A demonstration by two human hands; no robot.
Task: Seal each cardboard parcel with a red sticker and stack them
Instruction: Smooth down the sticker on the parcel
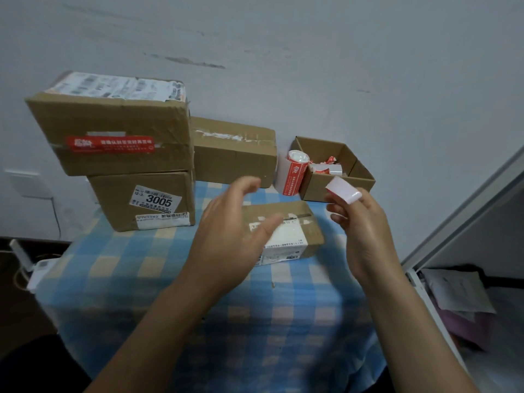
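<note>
under l hand, parcel; r hand pinches strip.

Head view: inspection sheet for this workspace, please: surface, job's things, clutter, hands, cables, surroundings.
Surface: covered by a blue checked cloth.
Job's things: top parcel, bearing a red sticker, stacked on lower parcel; rear parcel beside them; small parcel in front, no red sticker visible; sticker roll beside the open box.
Clutter: open box holds red-and-white scraps.
Hands: left hand open over the small parcel; right hand pinches a white strip.
Cables: one cable runs down the wall, left.
Surroundings: pale wall; white panel at right.
</note>
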